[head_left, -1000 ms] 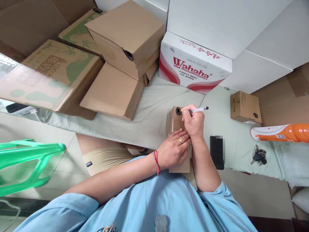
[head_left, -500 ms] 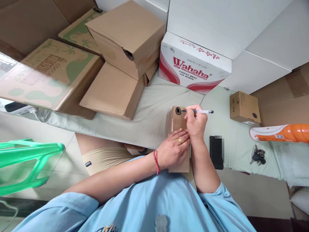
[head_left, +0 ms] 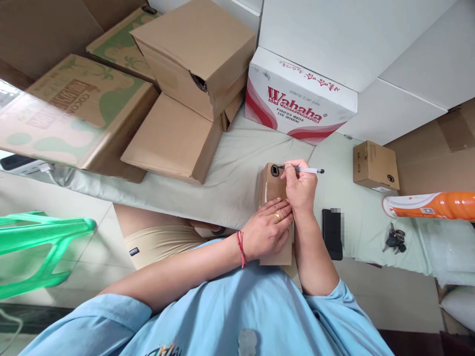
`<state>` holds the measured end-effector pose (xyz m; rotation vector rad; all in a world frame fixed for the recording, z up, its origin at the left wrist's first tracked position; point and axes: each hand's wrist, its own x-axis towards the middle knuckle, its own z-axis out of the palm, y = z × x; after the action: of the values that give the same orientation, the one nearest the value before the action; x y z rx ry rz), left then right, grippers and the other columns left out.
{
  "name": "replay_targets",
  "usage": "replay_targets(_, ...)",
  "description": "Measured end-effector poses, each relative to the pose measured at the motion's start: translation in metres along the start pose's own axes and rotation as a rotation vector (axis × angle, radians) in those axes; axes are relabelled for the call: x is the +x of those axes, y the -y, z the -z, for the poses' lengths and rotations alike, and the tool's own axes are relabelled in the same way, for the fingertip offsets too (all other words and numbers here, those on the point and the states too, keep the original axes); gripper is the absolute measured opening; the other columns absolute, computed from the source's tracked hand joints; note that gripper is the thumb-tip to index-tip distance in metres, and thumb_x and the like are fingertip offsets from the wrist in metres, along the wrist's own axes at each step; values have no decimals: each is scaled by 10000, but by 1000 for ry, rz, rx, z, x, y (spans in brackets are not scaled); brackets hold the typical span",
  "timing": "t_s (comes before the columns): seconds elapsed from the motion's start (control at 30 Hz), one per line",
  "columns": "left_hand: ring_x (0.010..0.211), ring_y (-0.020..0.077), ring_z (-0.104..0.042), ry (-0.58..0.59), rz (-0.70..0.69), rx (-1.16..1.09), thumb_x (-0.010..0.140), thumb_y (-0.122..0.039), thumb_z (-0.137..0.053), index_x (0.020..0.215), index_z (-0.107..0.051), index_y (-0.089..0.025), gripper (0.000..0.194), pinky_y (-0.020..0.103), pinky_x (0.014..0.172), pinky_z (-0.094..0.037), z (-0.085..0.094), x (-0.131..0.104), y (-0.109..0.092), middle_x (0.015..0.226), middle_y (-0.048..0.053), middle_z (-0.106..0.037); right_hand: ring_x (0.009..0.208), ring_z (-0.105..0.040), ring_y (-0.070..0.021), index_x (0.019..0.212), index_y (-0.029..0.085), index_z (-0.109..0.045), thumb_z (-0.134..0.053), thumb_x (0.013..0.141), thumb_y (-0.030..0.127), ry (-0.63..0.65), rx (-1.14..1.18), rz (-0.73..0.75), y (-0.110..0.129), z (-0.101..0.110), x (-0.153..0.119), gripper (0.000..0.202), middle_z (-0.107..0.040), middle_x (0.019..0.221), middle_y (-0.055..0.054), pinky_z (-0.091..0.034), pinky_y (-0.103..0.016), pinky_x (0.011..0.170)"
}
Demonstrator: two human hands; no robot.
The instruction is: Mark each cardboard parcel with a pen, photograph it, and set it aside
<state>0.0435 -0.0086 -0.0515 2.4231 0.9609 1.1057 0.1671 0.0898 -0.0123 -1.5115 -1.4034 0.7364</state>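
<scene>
A small brown cardboard box (head_left: 276,254) lies in front of me at the table's near edge. Close to its far end is a dark-rimmed hole (head_left: 275,170). My right hand (head_left: 300,189) pinches a pen (head_left: 309,170) with a clear barrel, its tip on or just above the cardboard beside the hole's right rim. Flat across the middle of the box rests my left hand (head_left: 267,228), fingers stretched out and touching the right wrist. It wears a gold ring and a red cord bracelet (head_left: 240,248).
Several large cartons (head_left: 174,138) stand at the left and a white-and-red Wahaha carton (head_left: 297,106) at the back. To the right are a black phone (head_left: 332,235), keys (head_left: 395,239), an orange bottle (head_left: 430,205) and a small brown box (head_left: 376,165). A green stool (head_left: 48,242) stands lower left.
My right hand and the pen have shifted slightly left, with the pen tip closer to the hole's rim. My left hand keeps its place on the box.
</scene>
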Motion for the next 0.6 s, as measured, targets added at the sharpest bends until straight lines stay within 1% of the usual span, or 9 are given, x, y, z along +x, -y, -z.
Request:
replay_targets(0.1, 1422, 308, -677, -4, -4, 4, 994, -164, -567, 1339, -722, -84, 386, 517, 1282, -504, 0, 0, 0, 1420, 197, -756, 576, -584, -137, 839, 240, -658, -589, 919, 339, -24, -2, -8, 2, 0, 0, 145, -641, 617, 58, -454, -272, 638)
replay_targets(0.27, 1473, 305, -632, 36, 7, -7, 983, -152, -574, 1409, -697, -101, 446, 536, 1299, -477, -2, -1, 1, 1457, 203, -732, 546, -531, -133, 799, 245, -637, -577, 887, 308, -44, -23, -17, 2, 1, -2, 124, -593, 575, 71, -425, -268, 607)
replay_targets(0.47, 1429, 303, -669, -1, -4, -3, 980, -145, -569, 1351, -726, -80, 407, 511, 1298, -483, 1, 1, 0, 1418, 206, -754, 566, -516, -134, 793, 250, -622, -569, 896, 307, -40, -61, 1, -1, 2, -2, 129, -568, 605, 71, -414, -270, 615)
replay_targets(0.6, 1409, 301, -687, -11, -3, 9, 989, -153, -556, 1328, -734, -96, 387, 514, 1277, -510, 1, 2, -1, 1406, 188, -766, 561, -503, -137, 777, 255, -608, -564, 903, 295, -41, -60, 12, -2, 2, -4, 140, -551, 599, 70, -395, -272, 603)
